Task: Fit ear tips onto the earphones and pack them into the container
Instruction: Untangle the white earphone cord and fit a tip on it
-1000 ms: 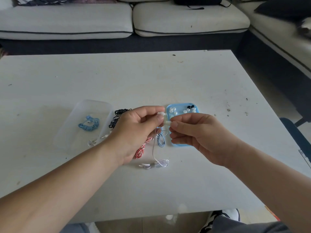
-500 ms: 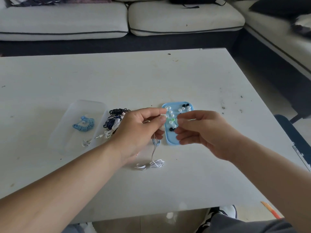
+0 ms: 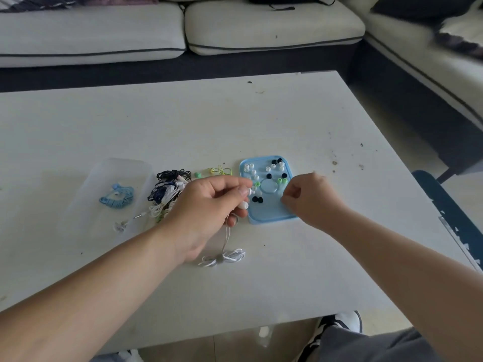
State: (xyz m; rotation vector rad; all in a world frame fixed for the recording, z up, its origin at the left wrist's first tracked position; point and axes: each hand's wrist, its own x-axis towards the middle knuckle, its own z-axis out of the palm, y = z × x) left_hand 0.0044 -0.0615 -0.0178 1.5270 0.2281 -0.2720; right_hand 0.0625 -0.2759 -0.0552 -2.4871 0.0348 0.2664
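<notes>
My left hand [image 3: 209,205] pinches a white earphone [image 3: 244,204] between thumb and fingers; its white cable hangs down to a loose bundle [image 3: 224,257] on the table. Just to the right lies a blue tray [image 3: 271,215] scattered with several white, black and green ear tips [image 3: 269,169]. My right hand [image 3: 311,199] hovers over the tray's right side with fingers curled down toward the tips; whether it holds one is hidden. At the left, a clear container [image 3: 86,205] holds a coiled blue earphone [image 3: 117,198].
A tangle of black, white and blue earphones [image 3: 167,189] lies between container and tray, with a green pair [image 3: 217,172] behind it. A white sofa [image 3: 183,30] runs along the far and right sides. The table's near edge is close to my knees.
My right hand has drawn away from the left and dropped onto the tray's right side. The left hand still grips the white earphone. The view shifted slightly.
</notes>
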